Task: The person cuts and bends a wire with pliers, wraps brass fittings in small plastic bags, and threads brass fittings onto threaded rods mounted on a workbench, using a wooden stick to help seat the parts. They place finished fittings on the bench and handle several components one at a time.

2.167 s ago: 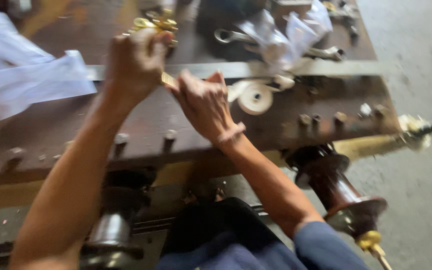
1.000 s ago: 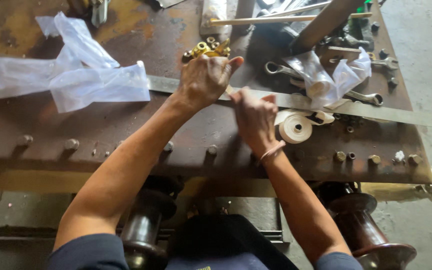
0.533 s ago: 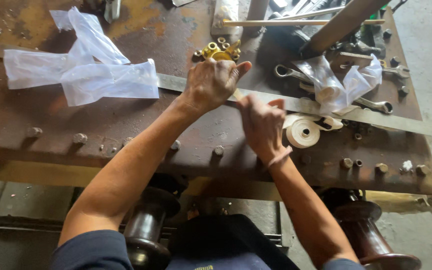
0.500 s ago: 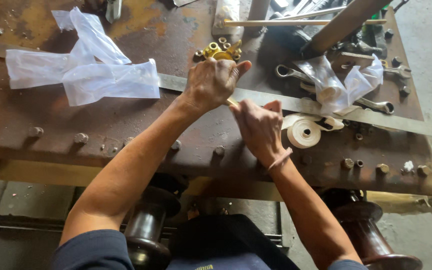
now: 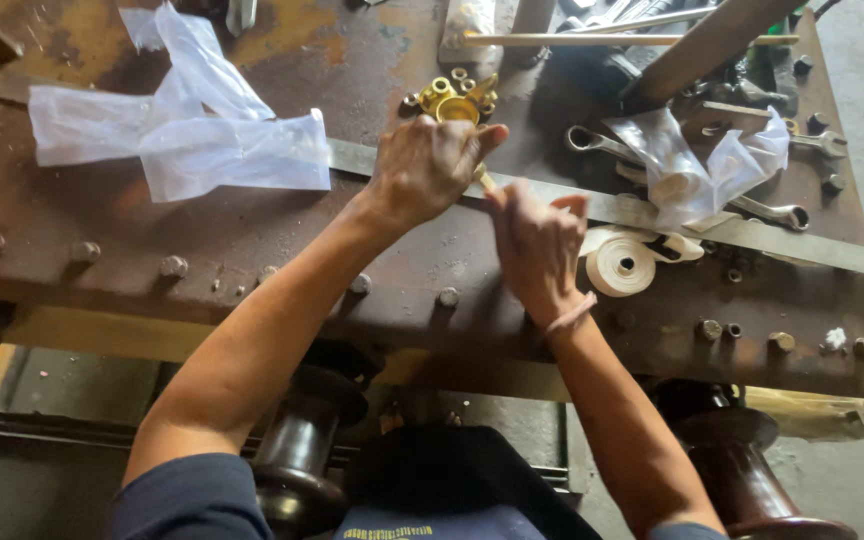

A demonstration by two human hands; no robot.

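Your left hand (image 5: 427, 170) is curled shut around a small brass fitting (image 5: 482, 180), of which only a yellowish tip shows between the two hands (the rest is hidden in your fist). Your right hand (image 5: 537, 250) pinches that tip, fingers (image 5: 502, 205) together. Both hover over the rusty steel bench (image 5: 252, 240), just below a cluster of brass fittings (image 5: 452, 98). A roll of white tape (image 5: 620, 266) lies beside your right hand, crumpled plastic bags (image 5: 182, 140) to the left.
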